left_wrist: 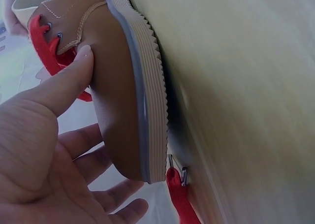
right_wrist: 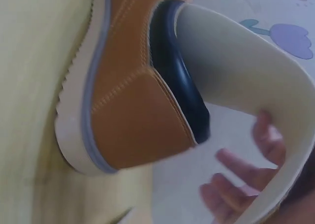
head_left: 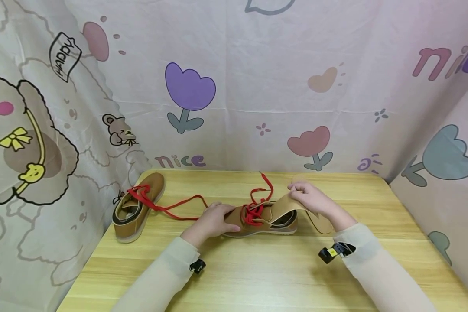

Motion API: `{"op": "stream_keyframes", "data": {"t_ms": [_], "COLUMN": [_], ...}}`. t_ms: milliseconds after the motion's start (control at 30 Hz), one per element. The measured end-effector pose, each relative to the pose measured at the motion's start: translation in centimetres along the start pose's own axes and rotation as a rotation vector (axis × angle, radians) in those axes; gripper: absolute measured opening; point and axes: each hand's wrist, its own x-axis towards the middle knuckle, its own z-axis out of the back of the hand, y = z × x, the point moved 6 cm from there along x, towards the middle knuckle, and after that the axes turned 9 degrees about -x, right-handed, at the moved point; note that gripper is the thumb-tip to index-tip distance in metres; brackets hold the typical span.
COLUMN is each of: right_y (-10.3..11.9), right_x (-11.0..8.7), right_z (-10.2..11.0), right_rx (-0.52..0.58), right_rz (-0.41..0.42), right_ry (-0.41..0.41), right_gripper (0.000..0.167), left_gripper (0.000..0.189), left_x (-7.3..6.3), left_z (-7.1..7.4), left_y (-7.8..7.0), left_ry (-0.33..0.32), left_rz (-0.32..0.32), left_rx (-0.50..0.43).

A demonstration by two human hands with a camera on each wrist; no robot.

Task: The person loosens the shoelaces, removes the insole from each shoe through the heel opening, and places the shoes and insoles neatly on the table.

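A brown shoe [head_left: 271, 227] with loose red laces [head_left: 253, 213] lies on the table, toe pointing left. My left hand [head_left: 212, 221] holds its toe, thumb on the near side and fingers beyond; in the left wrist view the thumb presses the toe cap [left_wrist: 115, 86]. With my right hand [head_left: 313, 198] I grip a tan insole [head_left: 286, 207], bent upward, one end inside the shoe's opening. The right wrist view shows the pale underside of this insole [right_wrist: 236, 56] curving over the dark collar [right_wrist: 179, 81], fingers on its inner face. Its tip inside the shoe is hidden.
A second brown shoe [head_left: 134, 221] stands at the table's left, red laces trailing toward the middle. Another tan insole [head_left: 320, 222] lies right of the held shoe. The wooden table [head_left: 257, 277] is bordered by printed curtains [head_left: 238, 86] at the back and sides.
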Motion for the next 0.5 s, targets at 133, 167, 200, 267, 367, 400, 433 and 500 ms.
{"op": "stream_keyframes", "data": {"t_ms": [133,167,200,267,367,400,433,500], "right_y": [0.07,0.11,0.24,0.38,0.49,0.51,0.48,0.36], "right_x": [-0.31,-0.38,-0.49,-0.72,-0.93,-0.97,-1.00,-1.03], "right_z": [0.22,0.29,0.37,0.52,0.57,0.56,0.54,0.53], "right_rx": [-0.093,-0.114,-0.128,-0.162,-0.180,-0.180,-0.180,-0.175], "right_rz": [0.028,0.032,0.036,0.035,0.060,0.065,0.073,0.075], "right_ry": [0.084,0.103,0.122,0.149,0.180,0.190,0.198,0.214], "right_gripper": [0.017,0.013,0.010,0.007,0.012,0.017,0.021,0.027], "left_gripper": [0.076,0.076,0.076,0.076,0.076,0.076,0.076,0.076], "left_x": [-0.01,-0.01,-0.03,-0.05,-0.04,-0.04,-0.04,-0.03], "left_z": [-0.01,0.02,0.03,0.08,0.10,0.09,0.08,0.03], "left_y": [0.01,-0.01,-0.02,-0.04,-0.07,-0.07,-0.07,-0.06], "left_ry": [0.004,0.004,0.004,0.002,0.001,0.002,0.002,0.003], "left_rz": [0.007,0.008,0.008,0.007,0.004,0.003,0.002,0.002], "left_rx": [0.002,0.003,0.003,0.004,0.002,0.003,0.004,0.005]}}
